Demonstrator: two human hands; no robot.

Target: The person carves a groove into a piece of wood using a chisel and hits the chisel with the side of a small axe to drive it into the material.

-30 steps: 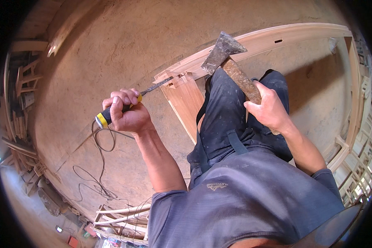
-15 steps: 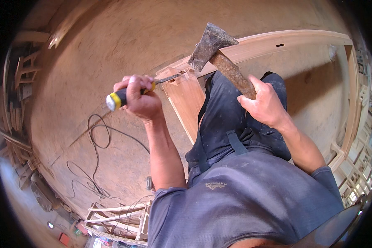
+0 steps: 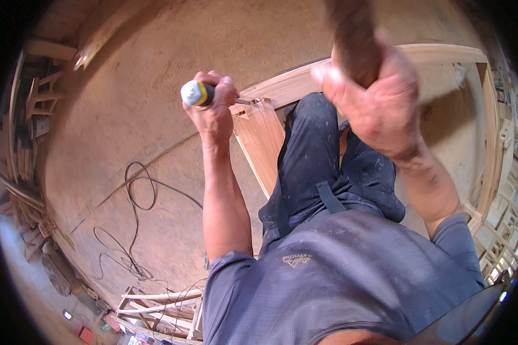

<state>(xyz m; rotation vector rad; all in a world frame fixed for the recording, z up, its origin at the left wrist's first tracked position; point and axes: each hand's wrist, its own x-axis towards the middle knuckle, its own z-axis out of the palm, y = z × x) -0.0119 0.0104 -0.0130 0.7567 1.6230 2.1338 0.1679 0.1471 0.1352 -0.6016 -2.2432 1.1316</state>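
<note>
My left hand (image 3: 214,109) is wrapped round the yellow-and-black handle of a chisel (image 3: 198,93), its pale butt end tipped up toward me. The thin blade reaches right to the corner joint of a wooden frame (image 3: 260,149), where small cut-outs show; whether the tip touches the wood I cannot tell. Raised high and close to the camera, my right hand (image 3: 380,100) grips the brown wooden handle of a hatchet (image 3: 357,40). Motion blurs the hand and handle, and the hatchet's head lies beyond the upper edge of the picture.
The frame's long rail (image 3: 443,53) runs right past my knees to a side rail (image 3: 487,115). A dark cable (image 3: 133,230) lies looped on the floor at left. Slatted wooden pieces (image 3: 161,305) stand lower left, with stacked wooden parts (image 3: 498,241) along the right.
My right hand has swung the hatchet upward, its head leaving the picture. My left hand has moved slightly up and right, turning the chisel's butt end upward.
</note>
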